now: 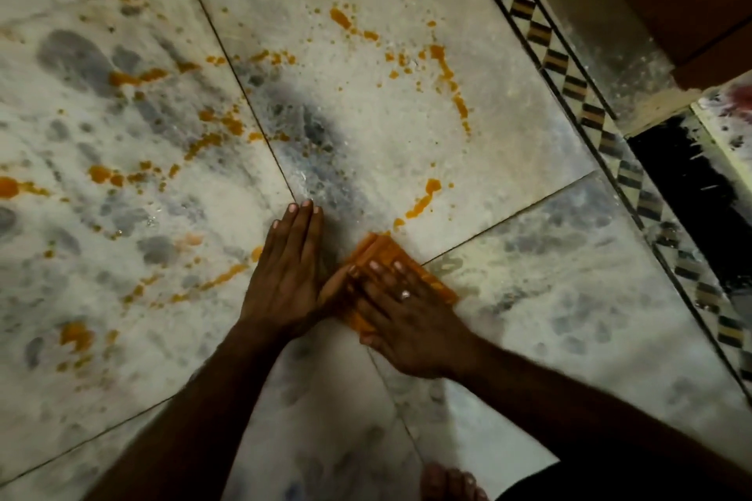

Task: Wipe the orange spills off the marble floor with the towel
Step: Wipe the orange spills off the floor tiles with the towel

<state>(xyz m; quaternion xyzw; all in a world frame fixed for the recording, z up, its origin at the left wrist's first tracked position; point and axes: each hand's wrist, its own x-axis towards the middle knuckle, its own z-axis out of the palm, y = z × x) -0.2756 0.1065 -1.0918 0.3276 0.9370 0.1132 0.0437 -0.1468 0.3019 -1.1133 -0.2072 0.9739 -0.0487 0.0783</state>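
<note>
Your right hand (407,309) is flat, fingers spread, pressing the folded towel (390,256) onto the marble floor (407,114) right where 2 tile seams cross. Your left hand (289,277) is flat on the floor just beside it, fingers together, holding nothing. Orange spills (451,87) are all over the tiles ahead and to your left, with 1 streak just past the towel.

Pale grey-veined marble floor (407,126), laid in large slabs with thin dark joints; spattered with orange spills (447,81), thickest at left; folded orange towel (390,256) flat on a joint near centre; chequered inlay border (569,81) at right; possibly bare toes (451,484) at bottom edge.
</note>
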